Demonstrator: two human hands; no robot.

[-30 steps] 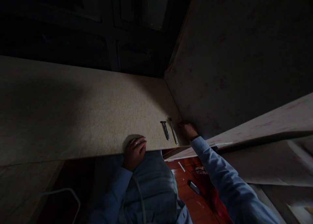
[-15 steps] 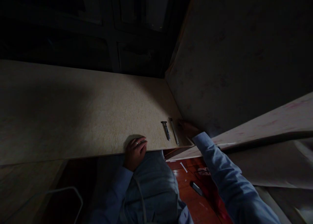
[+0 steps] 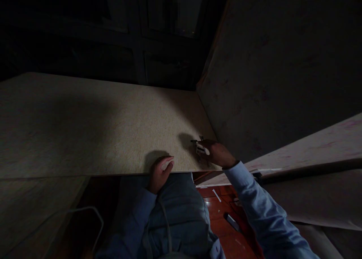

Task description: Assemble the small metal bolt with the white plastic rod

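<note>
My right hand [image 3: 215, 153] reaches over a razor [image 3: 194, 141] and a toothbrush [image 3: 201, 137] near the front right corner of the table. Its fingers are closed around a small whitish piece with a dark band [image 3: 201, 150], too dim to name. The razor's head and the toothbrush's head show past the fingers, while most of both handles is covered. At the table's front edge, my left hand [image 3: 160, 172] rests on its side, thumb apart from the loosely curved fingers, holding nothing.
The pale, marbled table [image 3: 127, 130] meets a patterned wall [image 3: 268, 81] on the right. Behind it is a dark window frame [image 3: 138, 59]. On the reddish floor [image 3: 220, 221] lie a white strip [image 3: 217, 195] and a dark, pale-topped object [image 3: 232, 221]. A white cable [image 3: 85, 208] hangs at lower left.
My right hand has come from beside the wall leftward over the razor and toothbrush, a whitish piece now showing at its fingers. My left hand has rolled from palm-down onto its side.
</note>
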